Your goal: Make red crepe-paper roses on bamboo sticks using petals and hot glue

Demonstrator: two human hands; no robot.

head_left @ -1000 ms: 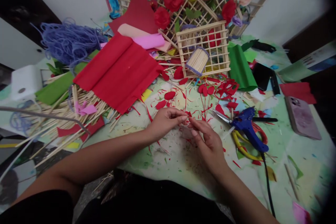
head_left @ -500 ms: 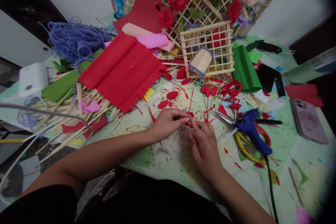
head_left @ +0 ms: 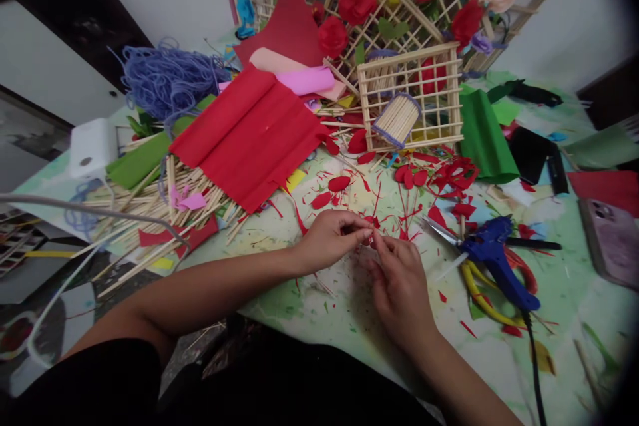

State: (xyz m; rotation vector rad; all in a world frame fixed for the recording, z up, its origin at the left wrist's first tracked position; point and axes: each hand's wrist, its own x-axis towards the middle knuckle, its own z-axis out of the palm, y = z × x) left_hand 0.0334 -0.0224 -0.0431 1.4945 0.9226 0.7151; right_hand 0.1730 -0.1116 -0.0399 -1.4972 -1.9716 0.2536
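Paper, a small red scrap [head_left: 368,237], is pinched between the fingertips of both hands just above the table [head_left: 319,293], near its front edge and at the middle of the view; how the scrap is shaped cannot be told, since the fingers cover most of it. The left hand [head_left: 332,239] is closed narrowly, thumb and forefinger pressed together on the scrap, and the right hand [head_left: 402,283] is likewise curled, its fingertips met with those of the left on the same scrap. Loose red petals [head_left: 339,183] and thin red trimmings are scattered on the table just beyond the hands. To the right, a blue glue gun [head_left: 496,259] is laid across yellow-handled scissors [head_left: 479,293], near the right hand but apart from it. Farther back, a folded red crepe sheet [head_left: 249,136] is spread over a heap of wooden sticks [head_left: 150,213], with a green sheet [head_left: 486,140] and a small stick-built crate [head_left: 412,96] to its right; a bundle of sticks [head_left: 397,121] leans at the crate's front. A tangle of purple yarn [head_left: 167,80] is seen at the back left, a lattice with red paper flowers [head_left: 359,0] at the back, and a phone [head_left: 612,243] at the right edge.
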